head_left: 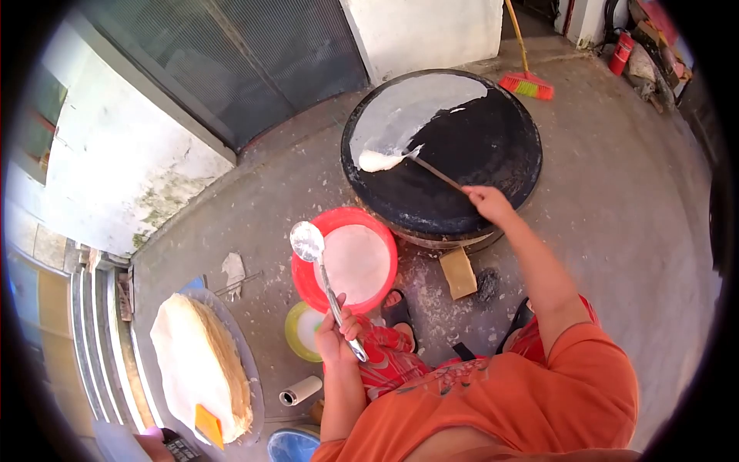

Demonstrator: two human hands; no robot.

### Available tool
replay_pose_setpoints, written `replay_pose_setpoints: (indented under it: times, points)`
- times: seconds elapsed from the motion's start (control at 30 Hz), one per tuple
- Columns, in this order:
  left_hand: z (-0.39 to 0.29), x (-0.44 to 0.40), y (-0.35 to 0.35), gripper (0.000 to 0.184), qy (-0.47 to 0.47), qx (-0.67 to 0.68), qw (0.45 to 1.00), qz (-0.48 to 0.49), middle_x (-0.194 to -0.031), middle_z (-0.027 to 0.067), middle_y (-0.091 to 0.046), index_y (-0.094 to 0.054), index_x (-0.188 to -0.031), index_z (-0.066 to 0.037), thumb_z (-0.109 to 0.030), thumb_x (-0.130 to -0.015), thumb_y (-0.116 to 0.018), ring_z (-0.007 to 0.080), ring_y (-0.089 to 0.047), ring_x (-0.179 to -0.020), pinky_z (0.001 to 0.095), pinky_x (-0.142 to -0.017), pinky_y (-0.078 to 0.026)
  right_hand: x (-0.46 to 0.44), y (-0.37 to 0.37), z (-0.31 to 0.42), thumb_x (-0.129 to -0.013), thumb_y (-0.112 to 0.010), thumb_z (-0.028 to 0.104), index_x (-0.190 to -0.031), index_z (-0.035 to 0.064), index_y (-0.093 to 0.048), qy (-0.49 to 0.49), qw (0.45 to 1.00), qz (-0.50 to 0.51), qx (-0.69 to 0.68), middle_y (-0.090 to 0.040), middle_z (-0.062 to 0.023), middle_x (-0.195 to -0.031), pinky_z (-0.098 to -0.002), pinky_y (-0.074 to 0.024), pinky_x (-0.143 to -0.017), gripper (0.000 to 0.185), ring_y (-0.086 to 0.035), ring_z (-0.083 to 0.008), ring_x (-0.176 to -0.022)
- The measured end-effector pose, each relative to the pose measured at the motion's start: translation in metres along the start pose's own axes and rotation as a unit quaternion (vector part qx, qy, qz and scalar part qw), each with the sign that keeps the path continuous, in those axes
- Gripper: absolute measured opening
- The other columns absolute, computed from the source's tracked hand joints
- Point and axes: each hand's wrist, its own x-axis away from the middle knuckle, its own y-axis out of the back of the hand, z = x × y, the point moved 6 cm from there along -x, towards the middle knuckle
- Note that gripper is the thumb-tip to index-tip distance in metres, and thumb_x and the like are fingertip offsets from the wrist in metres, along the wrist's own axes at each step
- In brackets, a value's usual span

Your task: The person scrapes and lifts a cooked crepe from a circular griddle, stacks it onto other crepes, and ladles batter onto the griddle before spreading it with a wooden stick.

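The white batter film (pixel 416 100) lies over the far-left part of the round black griddle (pixel 493 138), with dark surface bare to the right and nearer you. A thick lump of batter (pixel 379 161) sits at the film's near-left end, against the head of the spreader (pixel 440 173). Your right hand (pixel 490 205) is closed around the spreader's handle, with no gap in the grip that shows.

The film's inner edge is ragged; uneven pressure could tear it or leave thin patches. The lump lies near the left rim, so a push too far outward could send batter over the side. If the griddle is hot, which you can't tell from here, your low right knuckles risk a burn.

Your left hand (pixel 339 333) has its fingers wrapped round the ladle (pixel 308 242), whose white-coated bowl hangs at the left edge of the red basin (pixel 302 285). A tilt there could drip on the floor. The yellow-green bowl (pixel 291 335) stands just beside the basin, close to your left foot, where a shifted step might knock it. Farther left, an orange scraper (pixel 208 426) rests on the stack of pale sheets (pixel 188 346).
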Motion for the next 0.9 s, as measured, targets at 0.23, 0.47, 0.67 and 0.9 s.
replay_pose_setpoints:
  times: [0.23, 0.47, 0.67, 0.9]
  points:
    - [-0.007, 0.011, 0.005, 0.032, 0.005, 0.029, 0.999, 0.027, -0.071, 0.0083, -0.045, -0.046, -0.112, 0.006, -0.016, -0.091, -0.035, 0.0123, -0.039, -0.050, 0.0238, -0.042, -0.033, 0.120, -0.011, 0.047, -0.082, -0.051, 0.022, -0.109, 0.0126, -0.060, -0.034, 0.985, 0.088, 0.143, -0.062, -0.0167, -0.082, -0.0365, -0.0480, -0.065, 0.030, -0.060, -0.0309, -0.074]
    - [-0.018, 0.016, 0.013, 0.034, 0.018, 0.053, 0.997, 0.044, -0.071, 0.0081, -0.044, -0.045, -0.114, 0.005, -0.017, -0.091, -0.034, 0.0133, -0.039, -0.051, 0.0240, -0.042, -0.033, 0.129, -0.070, 0.073, -0.084, -0.047, 0.019, -0.110, 0.0051, -0.045, 0.024, 0.962, -0.075, 0.260, -0.060, -0.0173, -0.071, -0.0439, -0.0472, -0.058, 0.030, -0.058, -0.0365, -0.062]
    - [-0.022, 0.022, 0.011, 0.035, 0.032, 0.048, 0.997, 0.042, -0.071, 0.0078, -0.041, -0.044, -0.116, 0.004, -0.018, -0.091, -0.033, 0.0131, -0.037, -0.052, 0.0237, -0.042, -0.031, 0.029, -0.213, 0.130, -0.084, -0.039, 0.012, -0.136, -0.0019, -0.012, 0.128, 0.937, -0.009, 0.324, -0.061, -0.0214, -0.075, -0.0418, -0.0484, -0.057, 0.060, -0.061, -0.0336, -0.066]
    - [-0.029, 0.024, 0.015, 0.035, 0.035, 0.033, 0.997, 0.059, -0.071, 0.0063, -0.041, -0.043, -0.117, 0.001, -0.020, -0.092, -0.033, 0.0117, -0.037, -0.053, 0.0219, -0.042, -0.031, 0.046, -0.216, 0.113, -0.085, -0.039, 0.018, -0.137, -0.0023, -0.004, -0.009, 0.963, 0.028, 0.269, -0.060, -0.0241, -0.087, -0.0430, -0.0477, -0.057, 0.066, -0.061, -0.0339, -0.068]
